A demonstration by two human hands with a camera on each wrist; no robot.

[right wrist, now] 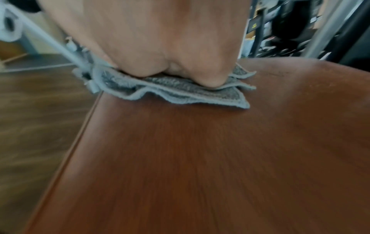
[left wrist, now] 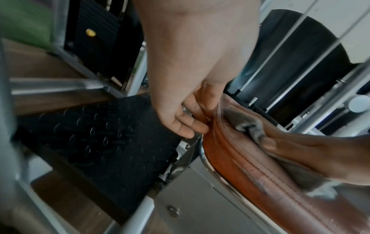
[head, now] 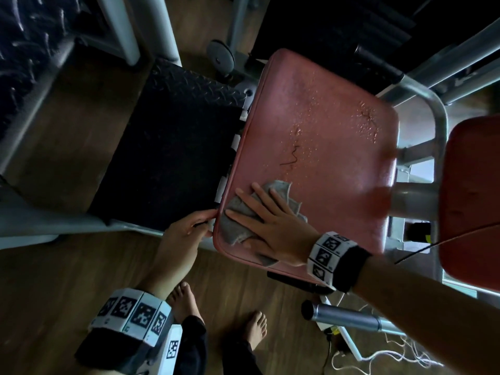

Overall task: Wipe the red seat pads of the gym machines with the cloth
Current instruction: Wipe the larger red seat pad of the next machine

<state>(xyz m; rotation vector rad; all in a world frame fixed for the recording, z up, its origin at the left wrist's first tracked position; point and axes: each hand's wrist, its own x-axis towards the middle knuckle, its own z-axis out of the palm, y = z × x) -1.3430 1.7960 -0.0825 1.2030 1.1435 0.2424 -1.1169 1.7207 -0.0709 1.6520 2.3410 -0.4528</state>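
A large red seat pad (head: 324, 131) fills the middle of the head view, with droplets and small cracks across its far part. A crumpled grey cloth (head: 235, 228) lies on its near left corner. My right hand (head: 259, 209) presses flat on the cloth with its fingers straight and spread. My left hand (head: 200, 223) holds the pad's left edge beside that corner, thumb on top and fingers against the side. In the left wrist view my left hand (left wrist: 190, 118) touches the pad's piped rim (left wrist: 240, 166) next to the cloth (left wrist: 246, 125). In the right wrist view my right hand (right wrist: 160, 39) covers most of the cloth (right wrist: 180, 93).
A black tread-pattern footplate (head: 173, 147) sits left of the pad. Grey metal frame tubes (head: 438, 125) and a second red pad (head: 473, 198) crowd the right. A steel bar (head: 343, 318), a white cord (head: 392, 355) and my bare feet (head: 254, 331) are on the wooden floor.
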